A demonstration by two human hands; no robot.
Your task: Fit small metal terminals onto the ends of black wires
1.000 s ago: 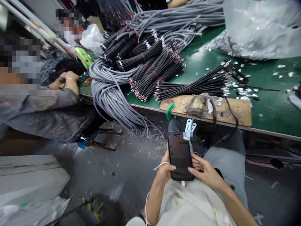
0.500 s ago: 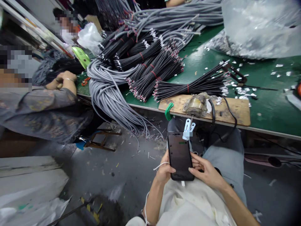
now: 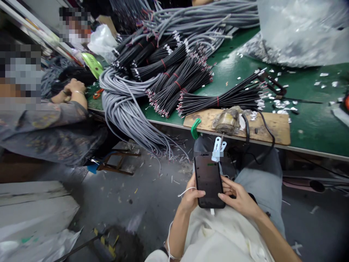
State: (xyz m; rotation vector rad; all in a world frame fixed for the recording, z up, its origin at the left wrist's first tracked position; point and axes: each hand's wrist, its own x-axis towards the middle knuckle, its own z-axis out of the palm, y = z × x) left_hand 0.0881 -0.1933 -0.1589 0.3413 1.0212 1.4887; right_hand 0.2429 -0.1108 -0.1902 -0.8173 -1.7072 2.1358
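A black smartphone [image 3: 209,178] lies over my lap, held between both hands, its screen dark with a small green patch near the top. My left hand [image 3: 191,196] grips its left edge, the thumb lying over the lower screen. On the right edge my right hand [image 3: 236,196] is closed on it, thumb at the rim. A white cable [image 3: 170,236] runs along my left forearm, and a white plug [image 3: 212,211] sits at the phone's bottom end. Just beyond the phone's top, a pale blue clip [image 3: 217,148] hangs at the bench edge.
On the green bench [image 3: 308,123] lie bundles of black wires [image 3: 218,100], grey cables [image 3: 122,98] drooping over the edge, and a wooden board [image 3: 272,129] with a taped motor-like part [image 3: 227,122]. A plastic bag [image 3: 302,36] stands behind. Another person's arms [image 3: 73,94] rest at left.
My left thumb has shifted slightly to the right over the screen. The phone stays in both hands; the view has moved a little.
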